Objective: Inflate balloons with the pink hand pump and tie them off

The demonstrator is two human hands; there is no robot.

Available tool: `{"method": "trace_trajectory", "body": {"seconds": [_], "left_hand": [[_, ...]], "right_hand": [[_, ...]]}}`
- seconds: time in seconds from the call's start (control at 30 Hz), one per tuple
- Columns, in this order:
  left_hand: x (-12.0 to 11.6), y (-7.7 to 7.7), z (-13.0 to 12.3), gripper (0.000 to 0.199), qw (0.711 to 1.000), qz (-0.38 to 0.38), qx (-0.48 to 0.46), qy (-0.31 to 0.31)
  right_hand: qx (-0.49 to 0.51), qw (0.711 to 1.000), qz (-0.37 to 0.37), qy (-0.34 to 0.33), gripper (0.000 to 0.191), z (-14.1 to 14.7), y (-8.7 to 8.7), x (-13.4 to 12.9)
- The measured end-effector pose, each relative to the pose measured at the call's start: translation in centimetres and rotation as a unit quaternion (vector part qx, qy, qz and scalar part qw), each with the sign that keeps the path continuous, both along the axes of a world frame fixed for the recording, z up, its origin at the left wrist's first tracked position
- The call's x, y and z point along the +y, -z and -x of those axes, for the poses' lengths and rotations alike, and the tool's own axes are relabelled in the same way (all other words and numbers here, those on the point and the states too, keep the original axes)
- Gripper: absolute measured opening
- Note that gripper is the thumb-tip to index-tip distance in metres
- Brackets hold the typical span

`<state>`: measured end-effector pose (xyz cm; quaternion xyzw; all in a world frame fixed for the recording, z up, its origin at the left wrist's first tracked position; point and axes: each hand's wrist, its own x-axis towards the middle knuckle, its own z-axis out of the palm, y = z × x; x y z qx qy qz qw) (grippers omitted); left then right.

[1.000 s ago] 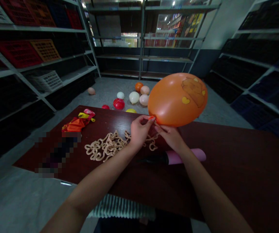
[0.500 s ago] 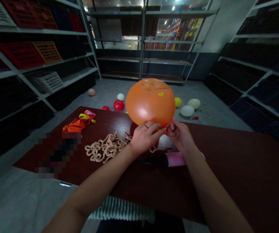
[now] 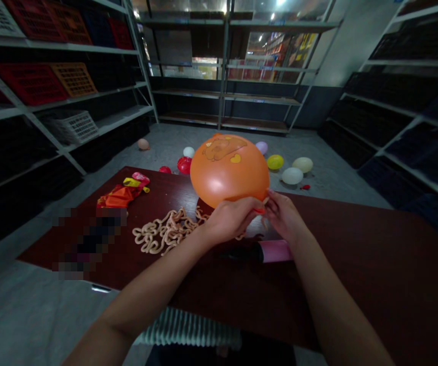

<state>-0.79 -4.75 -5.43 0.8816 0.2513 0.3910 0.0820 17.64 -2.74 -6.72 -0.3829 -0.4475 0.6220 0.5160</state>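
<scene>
An inflated orange balloon (image 3: 226,175) with a printed animal and a yellow heart is held above the table (image 3: 341,264). My left hand (image 3: 229,218) is closed on its neck end, with an orange tip showing by the fingers. Close against it, my right hand (image 3: 284,213) pinches what looks like a beige cord at the neck; a short strand hangs below the fingertips. The exact grip is partly hidden. A tangled heap of beige cords (image 3: 171,230) lies beside my left forearm. Under my right wrist is a pink and black hand pump (image 3: 276,251).
Flat orange, yellow and pink balloons (image 3: 118,195) lie at the table's left, near a blurred-out dark object (image 3: 95,239). Several inflated balloons, including a yellow balloon (image 3: 275,162), are on the floor beyond. Shelves with crates (image 3: 28,81) stand around.
The orange balloon has shifted left and slightly down and turned, so its printed animal shows more. My left fingers have curled tighter around the neck; the right hand has lowered a little.
</scene>
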Motion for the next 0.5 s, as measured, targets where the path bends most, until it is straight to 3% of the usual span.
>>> {"method": "trace_trajectory", "body": {"seconds": [0.17, 0.23, 0.4, 0.5], "left_hand": [[1.2, 0.6, -0.1, 0.011, 0.994, 0.024, -0.007, -0.107], [1.5, 0.9, -0.1, 0.012, 0.994, 0.029, -0.013, -0.103], [1.8, 0.9, 0.0, 0.037, 0.999, 0.013, 0.003, -0.047], [2.0, 0.8, 0.1, 0.023, 0.998, 0.034, 0.036, -0.041]], "right_hand": [[0.002, 0.998, -0.007, -0.067, 0.045, 0.4, -0.2, -0.9], [-0.004, 0.997, -0.006, -0.078, 0.042, 0.7, -0.2, -1.2], [-0.008, 0.997, -0.03, -0.068, 0.039, 0.9, -0.7, -1.4], [-0.018, 0.997, -0.023, -0.074, 0.04, 0.8, -1.1, -1.4]]}}
